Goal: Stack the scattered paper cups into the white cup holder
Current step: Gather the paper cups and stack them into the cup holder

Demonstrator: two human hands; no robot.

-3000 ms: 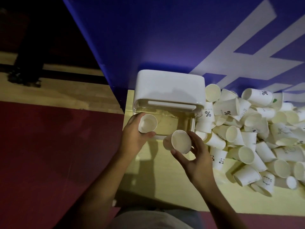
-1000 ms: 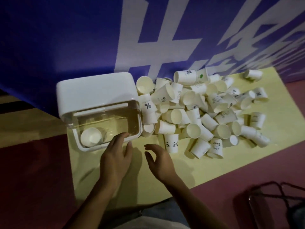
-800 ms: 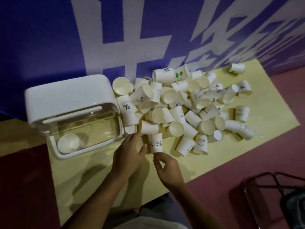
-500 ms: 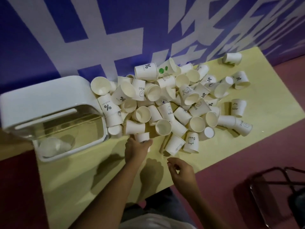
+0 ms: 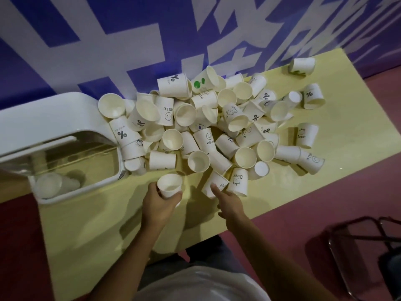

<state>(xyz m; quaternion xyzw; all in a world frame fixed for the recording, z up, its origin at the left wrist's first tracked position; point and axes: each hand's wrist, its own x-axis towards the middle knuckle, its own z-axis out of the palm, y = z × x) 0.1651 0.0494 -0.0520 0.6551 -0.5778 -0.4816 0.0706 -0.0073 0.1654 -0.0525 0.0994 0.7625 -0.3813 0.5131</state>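
Dozens of cups (image 5: pixel 204 137) lay heaped against the holder (image 5: pixel 54 114), which was cut off at left, with blurred cups inside (image 5: pixel 47 185). My left hand (image 5: pixel 158 203) gripped a cup (image 5: pixel 169 186). My right hand (image 5: pixel 231 204) had its forefinger on a fallen cup (image 5: pixel 217 178); its other fingers were hidden.

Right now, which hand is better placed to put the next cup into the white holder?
Left. The left hand grips a cup and is nearer the white holder; the right hand only reaches toward a lying cup.
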